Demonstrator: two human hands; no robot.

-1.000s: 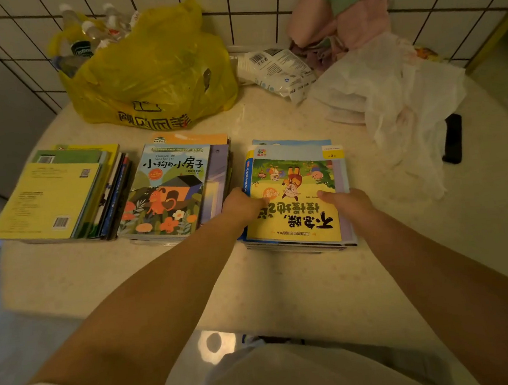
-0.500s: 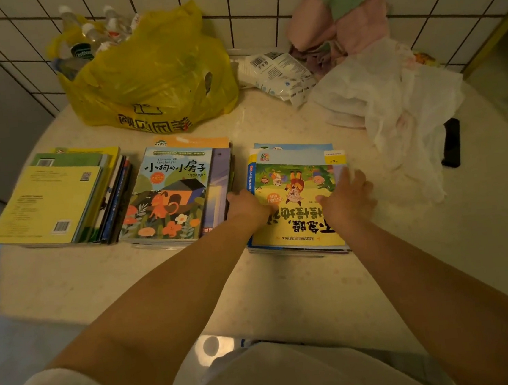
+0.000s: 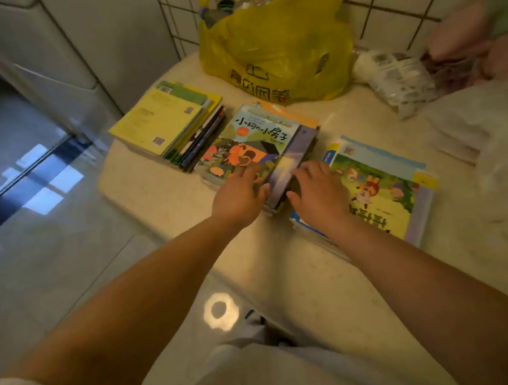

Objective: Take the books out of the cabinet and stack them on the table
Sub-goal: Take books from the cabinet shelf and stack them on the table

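Three stacks of books lie on the beige table (image 3: 285, 270). The left stack (image 3: 159, 124) has a yellow back cover on top. The middle stack (image 3: 259, 132) shows a cover with a little house and an orange dog. The right stack (image 3: 383, 192) carries a yellow-green cartoon cover. My left hand (image 3: 237, 197) rests on the near part of the middle stack's top cover, fingers stretched forward. My right hand (image 3: 314, 192) sits at that stack's near right corner, fingers bent over its right edge, thumb along the near side. The cabinet is not clearly in view.
A yellow plastic bag (image 3: 275, 44) with bottles stands at the back against the tiled wall. A white packet (image 3: 396, 76), pink cloth (image 3: 464, 35) and crumpled white plastic (image 3: 489, 138) fill the right side. The table's edge drops to a glossy floor (image 3: 49, 243) at left.
Both hands left the right stack and moved left onto the middle stack. My view swung left, bringing the floor and a grey wall panel into sight.
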